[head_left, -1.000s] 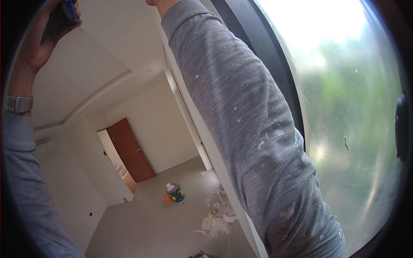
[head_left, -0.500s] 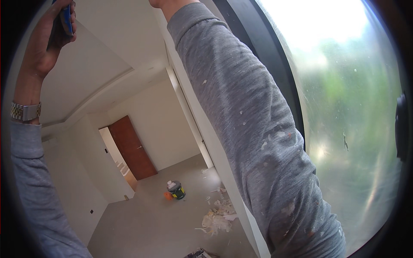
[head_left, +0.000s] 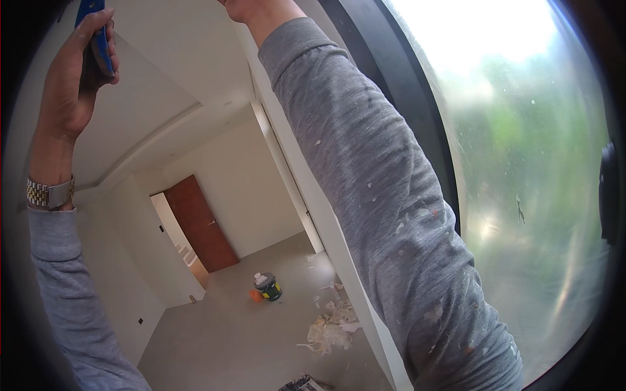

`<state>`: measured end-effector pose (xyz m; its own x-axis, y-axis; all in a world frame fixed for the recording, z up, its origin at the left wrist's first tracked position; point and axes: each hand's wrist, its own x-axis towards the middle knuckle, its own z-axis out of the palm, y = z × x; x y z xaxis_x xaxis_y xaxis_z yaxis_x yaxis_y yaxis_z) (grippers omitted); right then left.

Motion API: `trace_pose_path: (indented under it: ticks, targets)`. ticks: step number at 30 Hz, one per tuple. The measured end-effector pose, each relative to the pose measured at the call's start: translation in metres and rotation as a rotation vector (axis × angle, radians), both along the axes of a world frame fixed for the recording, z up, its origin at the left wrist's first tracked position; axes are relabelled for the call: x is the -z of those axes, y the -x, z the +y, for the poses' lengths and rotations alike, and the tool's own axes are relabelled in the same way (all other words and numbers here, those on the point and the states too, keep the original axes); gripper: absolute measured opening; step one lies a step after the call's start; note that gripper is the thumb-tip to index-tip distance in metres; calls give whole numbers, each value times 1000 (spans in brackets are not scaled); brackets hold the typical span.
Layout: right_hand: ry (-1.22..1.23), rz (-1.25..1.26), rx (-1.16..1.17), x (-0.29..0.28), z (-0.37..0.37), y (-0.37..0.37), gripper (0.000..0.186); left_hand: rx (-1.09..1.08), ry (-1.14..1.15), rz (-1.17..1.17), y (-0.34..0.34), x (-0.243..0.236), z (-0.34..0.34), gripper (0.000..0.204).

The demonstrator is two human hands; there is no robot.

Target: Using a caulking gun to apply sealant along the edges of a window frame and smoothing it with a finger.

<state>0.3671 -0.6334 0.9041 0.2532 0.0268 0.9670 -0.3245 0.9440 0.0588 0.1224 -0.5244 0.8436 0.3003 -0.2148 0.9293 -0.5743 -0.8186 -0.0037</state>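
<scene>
pale ceiling up top, a curved recess edge sweeping across it, and the grey floor tilting away below toward a pale far wall! on my right, the window takes that whole side: hazy pane, green blur, strong glare at the top, dark frame bending down beside it. across the room there's the brown door, ajar, a bright gap at its left.

and here come my 2 arms, both raised! the right sleeve, grey and flecked with white and a little orange, cuts right across the middle; the left sleeve climbs along the left rim.

down on the floor, a heap of whitish scraps near the foot of the right-hand wall, and a dark bucket with a yellow patch, a pale thing resting on top.

to the hands! my left hand is up at the upper left, fingers wrapped firmly around the blue tool, thumb pressed along it, its upper end running out of the picture. my right hand is cut off by the top edge, so i cannot tell what those fingers are doing.

smaller: an orange thing beside the bucket, and 1 silver-and-gold watch on my left wrist.
</scene>
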Motion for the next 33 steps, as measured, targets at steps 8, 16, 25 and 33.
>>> trace_pose_path:
  ticks: [8,16,25,33]
  targets:
    - [-15,-2,25,13,-4,-3,53,-22,-12,19,-5,10,1,30]
    - [25,15,15,25,-5,-2,50,-41,33,-41,-7,26,-3,32]
    - [12,9,20,43,-7,-2,50,-31,50,-46,-12,44,-3,30]
    - [0,-31,33,60,-6,-3,51,-10,85,-52,-14,64,-3,30]
